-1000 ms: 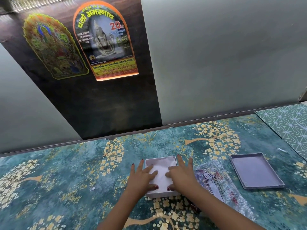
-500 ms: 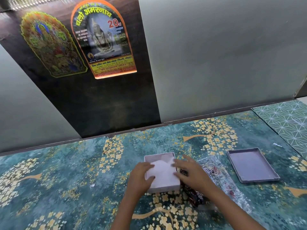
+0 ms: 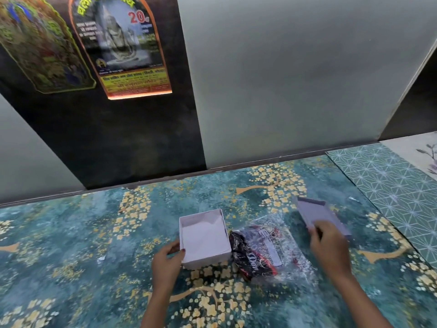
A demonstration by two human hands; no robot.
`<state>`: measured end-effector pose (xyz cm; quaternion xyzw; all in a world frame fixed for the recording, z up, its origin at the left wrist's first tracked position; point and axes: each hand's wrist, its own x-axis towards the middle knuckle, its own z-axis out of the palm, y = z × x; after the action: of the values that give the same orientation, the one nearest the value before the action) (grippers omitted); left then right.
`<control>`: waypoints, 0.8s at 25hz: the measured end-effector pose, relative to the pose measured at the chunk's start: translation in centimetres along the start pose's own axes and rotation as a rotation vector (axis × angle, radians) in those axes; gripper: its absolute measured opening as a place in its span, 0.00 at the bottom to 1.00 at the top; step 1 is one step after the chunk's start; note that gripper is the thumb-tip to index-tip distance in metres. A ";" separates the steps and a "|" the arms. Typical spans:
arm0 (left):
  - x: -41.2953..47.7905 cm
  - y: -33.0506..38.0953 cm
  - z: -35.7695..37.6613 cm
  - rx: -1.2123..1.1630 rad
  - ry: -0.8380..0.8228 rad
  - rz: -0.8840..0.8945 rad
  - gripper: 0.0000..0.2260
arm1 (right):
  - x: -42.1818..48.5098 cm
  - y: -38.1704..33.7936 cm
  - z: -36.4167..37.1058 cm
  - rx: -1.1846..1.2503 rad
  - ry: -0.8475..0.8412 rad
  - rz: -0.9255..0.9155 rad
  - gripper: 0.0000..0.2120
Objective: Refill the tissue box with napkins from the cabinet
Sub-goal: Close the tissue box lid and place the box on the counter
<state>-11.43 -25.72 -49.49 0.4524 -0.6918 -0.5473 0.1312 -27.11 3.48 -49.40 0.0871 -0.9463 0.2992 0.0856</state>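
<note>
**Lid is coming to a filled box: what may go wrong**

On the left, the left hand is holding the near left corner of the white box, with the thumb resting on the rim and the fingers curled against the outside wall. This grip is light and is sitting on one corner only, so the box may be turning or sliding on the smooth patterned table cover if the lid is pressing down unevenly.

In the middle, the box is standing open on the table, and white napkins are lying inside, filling it close to the rim. One fold is rising a little at the far side. I am thinking this fold may get caught under the lid edge and be creased, or it may be stopping the lid from sitting flat.

Just to the right of the box, touching it or nearly so, the crinkled plastic wrapper is lying loose. It may be slipping under the box wall or under the lid when it is coming across.

On the right, the right hand is gripping the grey lid by its near edge and holding it tilted above the table, well apart from the box. The lid is looking blurred, so how firm the hold is I cannot tell; a lid held by one edge may be swinging or dropping.
</note>
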 end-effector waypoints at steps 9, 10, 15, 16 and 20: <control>-2.4 -0.2 0.0 -0.085 0.019 -0.056 0.16 | -2.4 -14.7 0.5 1.421 -0.463 0.725 0.11; -2.6 0.1 0.1 -0.117 0.013 -0.037 0.17 | -3.3 -15.0 2.0 1.402 -0.511 0.767 0.11; -2.6 0.9 0.7 -0.169 -0.065 0.007 0.17 | -4.8 -15.0 5.5 0.978 -0.526 0.555 0.11; -2.5 0.7 0.8 -0.142 -0.069 0.020 0.18 | -4.7 -14.8 5.4 0.785 -0.511 0.362 0.11; -2.1 -0.2 1.1 0.003 -0.091 0.118 0.20 | -4.0 -13.5 5.1 0.211 -0.442 -0.077 0.13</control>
<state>-10.92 -23.39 -49.44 0.3856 -0.7235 -0.5574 0.1309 -20.82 -9.92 -46.90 0.1949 -0.9015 0.3667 -0.1216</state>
